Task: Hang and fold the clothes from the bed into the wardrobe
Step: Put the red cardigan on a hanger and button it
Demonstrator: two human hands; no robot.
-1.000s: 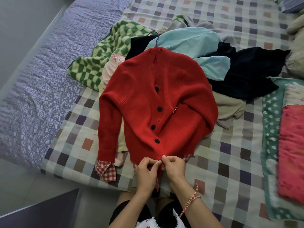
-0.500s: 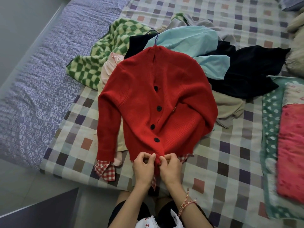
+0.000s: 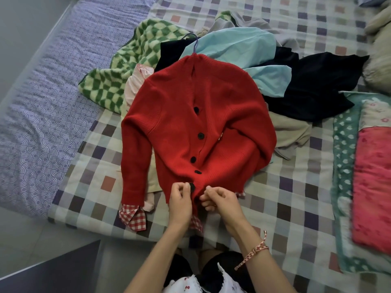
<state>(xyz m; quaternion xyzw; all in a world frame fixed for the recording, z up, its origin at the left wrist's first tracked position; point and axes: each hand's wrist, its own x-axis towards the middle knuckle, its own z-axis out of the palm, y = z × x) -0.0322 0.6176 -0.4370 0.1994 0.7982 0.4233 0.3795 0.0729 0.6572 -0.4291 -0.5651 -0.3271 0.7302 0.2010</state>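
A red cardigan (image 3: 196,123) lies face up on the bed (image 3: 285,208), near its front edge, with its upper part lying over a pile of other clothes. The hook of a hanger (image 3: 195,42) sticks out of its collar. Four dark buttons run down the front, closed.

Both hands are at the bottom hem. The left hand (image 3: 179,205) has its fingers curled in, thumb and forefinger pinching the cardigan's edge right at the lowest button (image 3: 192,187). The right hand (image 3: 223,200) is just beside it, fingers curled tight and gripping the other front edge. Whether that last button has gone through its hole is hard to tell, since the fingers cover the spot. A red-and-white cord bracelet (image 3: 257,249) sits on the right wrist.

A red checked shirt cuff (image 3: 133,216) pokes out below the cardigan's sleeve. In the pile behind are a green checked fleece (image 3: 127,66), a light blue top (image 3: 232,47) and a black garment (image 3: 313,85). A pink blanket (image 3: 372,187) lies on the right.
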